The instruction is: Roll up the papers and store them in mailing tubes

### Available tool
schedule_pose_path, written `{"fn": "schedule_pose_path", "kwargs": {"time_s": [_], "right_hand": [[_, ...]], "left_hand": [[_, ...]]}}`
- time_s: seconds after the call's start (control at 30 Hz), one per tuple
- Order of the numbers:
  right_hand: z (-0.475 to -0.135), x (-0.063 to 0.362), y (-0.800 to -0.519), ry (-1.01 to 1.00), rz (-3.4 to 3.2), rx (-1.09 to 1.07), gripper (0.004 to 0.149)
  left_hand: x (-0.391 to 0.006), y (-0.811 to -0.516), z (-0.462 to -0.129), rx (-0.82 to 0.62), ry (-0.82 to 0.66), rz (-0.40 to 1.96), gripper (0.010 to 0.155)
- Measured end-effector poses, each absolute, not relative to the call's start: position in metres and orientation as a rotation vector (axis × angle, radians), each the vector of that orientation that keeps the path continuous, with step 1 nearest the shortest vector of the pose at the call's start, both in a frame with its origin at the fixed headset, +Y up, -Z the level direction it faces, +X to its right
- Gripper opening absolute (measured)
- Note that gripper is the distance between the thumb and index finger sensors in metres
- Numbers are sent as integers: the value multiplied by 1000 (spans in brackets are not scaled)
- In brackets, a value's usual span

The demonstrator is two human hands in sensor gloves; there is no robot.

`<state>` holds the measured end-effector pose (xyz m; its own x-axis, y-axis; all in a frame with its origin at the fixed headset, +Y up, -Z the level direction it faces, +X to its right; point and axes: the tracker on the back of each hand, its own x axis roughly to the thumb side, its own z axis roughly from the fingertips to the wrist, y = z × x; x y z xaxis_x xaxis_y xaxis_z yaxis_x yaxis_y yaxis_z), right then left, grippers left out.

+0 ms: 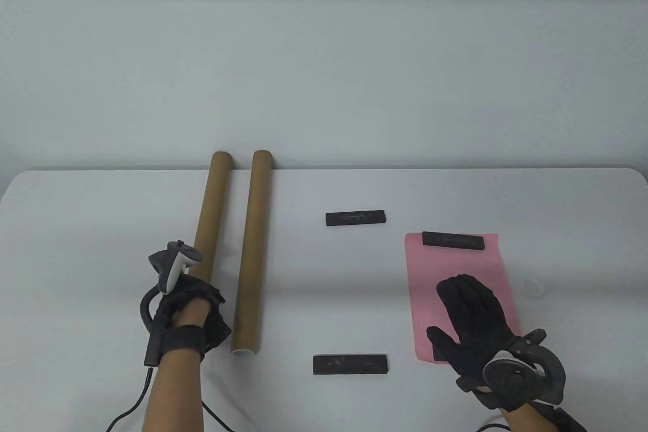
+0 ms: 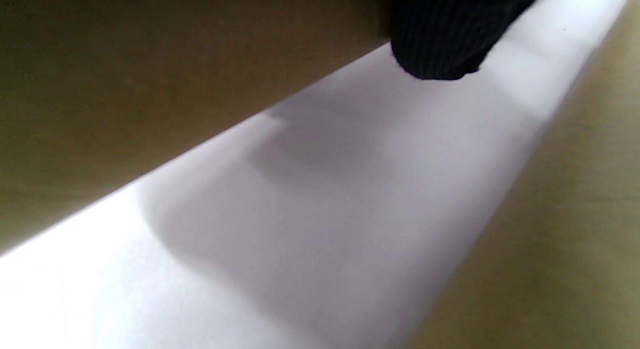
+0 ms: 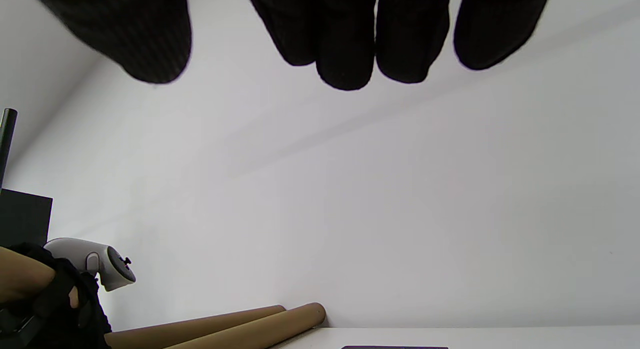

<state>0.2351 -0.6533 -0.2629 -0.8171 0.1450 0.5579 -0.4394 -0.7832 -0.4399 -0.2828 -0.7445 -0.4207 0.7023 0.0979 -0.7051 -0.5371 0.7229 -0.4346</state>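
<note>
Two brown mailing tubes lie side by side on the white table point(image 1: 91, 229), running away from me. My left hand point(image 1: 195, 308) is curled round the near end of the left tube point(image 1: 212, 204); in the left wrist view one gloved fingertip point(image 2: 435, 44) wraps over that tube point(image 2: 150, 89). The right tube point(image 1: 253, 249) lies free, with a white cap in its near end. A pink paper point(image 1: 430, 270) lies flat at the right, a black bar point(image 1: 454, 240) across its far edge. My right hand point(image 1: 473, 310) is spread flat over its near half, fingers point(image 3: 345, 39) straight.
Two more black bars lie on the table, one in the middle point(image 1: 355, 218) and one near the front edge point(image 1: 350, 364). A small white round thing point(image 1: 532, 286) sits just right of the paper. A pale wall stands behind the table.
</note>
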Motion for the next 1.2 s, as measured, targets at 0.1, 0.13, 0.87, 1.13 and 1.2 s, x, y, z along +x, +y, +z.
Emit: {"fn": "schedule_pose_path", "kwargs": {"time_s": [0.1, 0.13, 0.87, 1.13, 1.2], "right_hand": [[-263, 234, -654, -816, 2596, 732, 79], [-263, 234, -654, -814, 2596, 732, 79], [-266, 232, -657, -766, 2600, 727, 79], [-266, 236, -654, -795, 2596, 701, 79], [-265, 237, -652, -809, 2594, 698, 79]], "left_hand": [[-283, -749, -424, -666, 713, 350, 87], [-283, -750, -426, -644, 703, 346, 87], [-283, -754, -432, -679, 705, 186, 98], [-277, -704, -424, -427, 566, 353, 101], [-270, -684, -418, -345, 496, 352, 97]]}}
